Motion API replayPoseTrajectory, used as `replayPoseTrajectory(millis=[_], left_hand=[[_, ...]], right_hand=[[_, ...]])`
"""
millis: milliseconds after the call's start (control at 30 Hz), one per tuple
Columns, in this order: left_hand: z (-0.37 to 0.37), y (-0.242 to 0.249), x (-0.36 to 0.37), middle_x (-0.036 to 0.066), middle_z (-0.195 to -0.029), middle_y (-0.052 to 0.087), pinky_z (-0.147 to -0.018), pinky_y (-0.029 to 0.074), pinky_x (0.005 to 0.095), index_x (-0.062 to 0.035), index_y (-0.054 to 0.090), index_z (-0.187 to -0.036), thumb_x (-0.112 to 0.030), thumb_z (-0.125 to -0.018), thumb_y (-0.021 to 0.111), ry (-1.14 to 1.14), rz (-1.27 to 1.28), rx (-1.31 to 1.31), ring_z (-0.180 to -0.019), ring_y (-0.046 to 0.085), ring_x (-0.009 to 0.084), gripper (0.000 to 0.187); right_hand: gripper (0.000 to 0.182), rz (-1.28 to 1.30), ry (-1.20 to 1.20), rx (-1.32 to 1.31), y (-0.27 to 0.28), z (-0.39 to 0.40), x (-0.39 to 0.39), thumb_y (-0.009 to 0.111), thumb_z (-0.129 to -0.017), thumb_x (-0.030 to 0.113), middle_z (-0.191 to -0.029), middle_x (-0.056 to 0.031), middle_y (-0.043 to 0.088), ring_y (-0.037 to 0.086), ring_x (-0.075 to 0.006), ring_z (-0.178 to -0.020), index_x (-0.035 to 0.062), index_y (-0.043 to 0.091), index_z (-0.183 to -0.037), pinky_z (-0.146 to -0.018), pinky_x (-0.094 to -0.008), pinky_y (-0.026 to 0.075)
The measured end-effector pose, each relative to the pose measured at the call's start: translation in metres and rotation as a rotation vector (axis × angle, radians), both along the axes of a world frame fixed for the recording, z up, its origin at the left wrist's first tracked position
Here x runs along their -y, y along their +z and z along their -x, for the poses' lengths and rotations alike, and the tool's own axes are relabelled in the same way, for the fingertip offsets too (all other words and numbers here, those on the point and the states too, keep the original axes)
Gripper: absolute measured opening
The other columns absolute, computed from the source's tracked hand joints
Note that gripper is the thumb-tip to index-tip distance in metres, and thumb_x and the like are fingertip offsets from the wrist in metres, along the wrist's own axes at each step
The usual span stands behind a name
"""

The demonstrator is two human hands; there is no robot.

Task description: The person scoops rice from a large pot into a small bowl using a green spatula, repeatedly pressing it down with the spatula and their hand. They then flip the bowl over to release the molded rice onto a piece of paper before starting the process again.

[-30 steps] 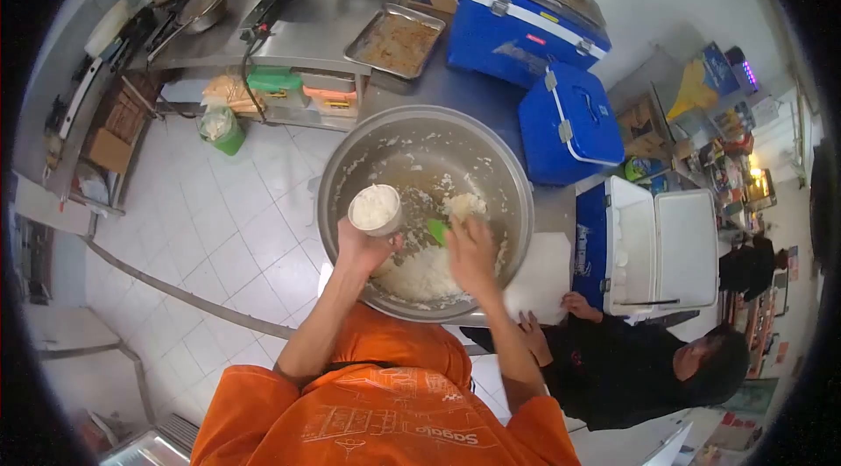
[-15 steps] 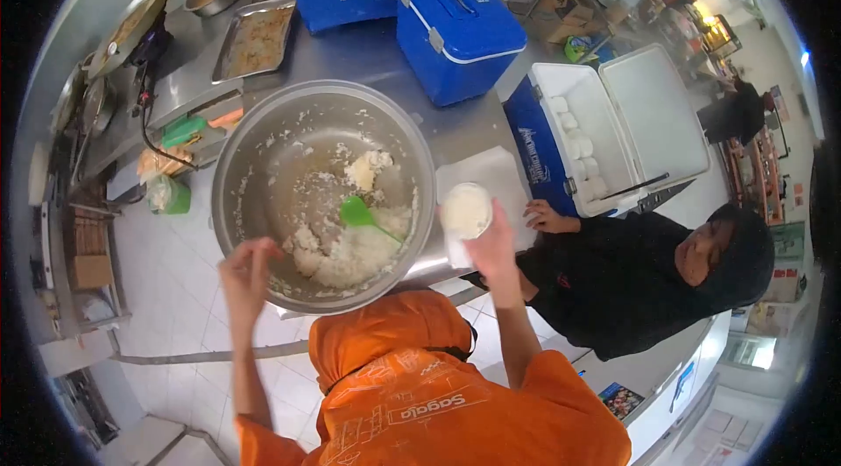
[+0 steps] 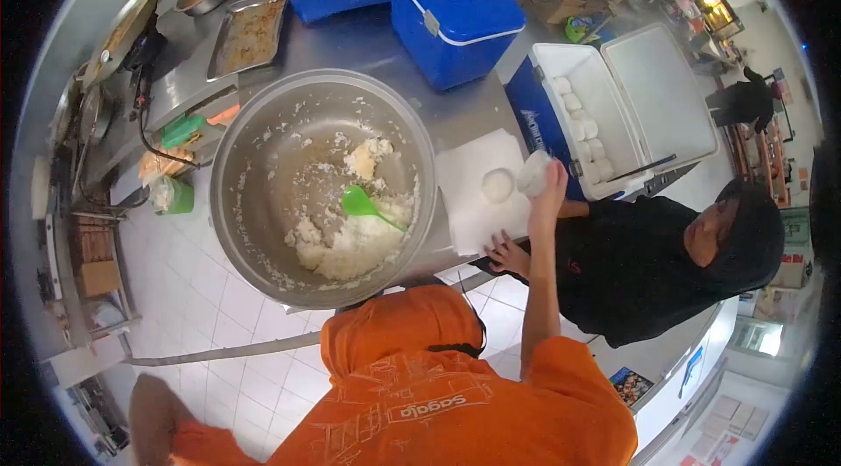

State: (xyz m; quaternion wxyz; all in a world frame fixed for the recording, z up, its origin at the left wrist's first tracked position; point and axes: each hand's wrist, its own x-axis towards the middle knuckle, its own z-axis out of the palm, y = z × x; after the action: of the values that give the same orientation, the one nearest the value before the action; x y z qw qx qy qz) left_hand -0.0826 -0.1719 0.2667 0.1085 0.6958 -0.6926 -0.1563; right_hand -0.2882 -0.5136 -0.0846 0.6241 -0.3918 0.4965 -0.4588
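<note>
My right hand (image 3: 550,194) is closed around a small, pale bowl (image 3: 533,173), tipped on its side above the right part of a white paper sheet (image 3: 469,155). Just left of the bowl, a round mound of white rice (image 3: 498,187) lies on the sheet. Of my left arm, only a bent, blurred part shows at the lower left; the hand itself is out of sight. A large metal pot (image 3: 229,129) stands in front of me with cooked rice (image 3: 350,247) inside. A green rice paddle (image 3: 358,202) rests on that rice.
A co-worker in black (image 3: 639,269) stands at the right, one hand (image 3: 508,256) on the paper's edge. An open cooler (image 3: 626,146) behind holds several white rounded packs. Closed blue coolers (image 3: 460,19) and a metal tray of food (image 3: 248,35) stand at the back.
My right hand has moved right with the bowl, now tipped, and a rice mound lies on the paper. My left hand has left the pot's rim and dropped out of view.
</note>
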Motion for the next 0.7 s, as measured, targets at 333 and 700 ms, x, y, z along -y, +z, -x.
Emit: replayPoseTrajectory(millis=[333, 700], left_hand=[[0.091, -0.091, 0.057, 0.008, -0.072, 0.062, -0.088, 0.048, 0.0324, -0.0046, 0.067, -0.073, -0.015, -0.077, 0.072, -0.418, 0.846, -1.011, -0.074, 0.061, 0.0260, 0.012], [0.051, -0.206, -0.017, 0.014, -0.115, 0.055, -0.088, 0.045, 0.0369, 0.0010, 0.060, -0.105, -0.019, -0.084, 0.070, -0.312, 1.686, -0.890, -0.109, 0.052, 0.0279, 0.031]], right_hand=[[0.047, 0.549, 0.792, -0.187, 0.056, -0.117, -0.110, 0.063, -0.079, 0.022, -0.109, -0.0155, 0.063, 0.062, -0.0280, -0.096, 0.0009, 0.055, -0.120, -0.083, -0.0378, 0.051], [0.049, 0.084, 1.194, 0.193, 0.096, -0.185, -0.211, 0.039, -0.094, 0.037, -0.116, -0.0170, 0.060, 0.058, -0.0365, -0.101, 0.0022, 0.052, -0.124, -0.087, -0.0441, 0.048]])
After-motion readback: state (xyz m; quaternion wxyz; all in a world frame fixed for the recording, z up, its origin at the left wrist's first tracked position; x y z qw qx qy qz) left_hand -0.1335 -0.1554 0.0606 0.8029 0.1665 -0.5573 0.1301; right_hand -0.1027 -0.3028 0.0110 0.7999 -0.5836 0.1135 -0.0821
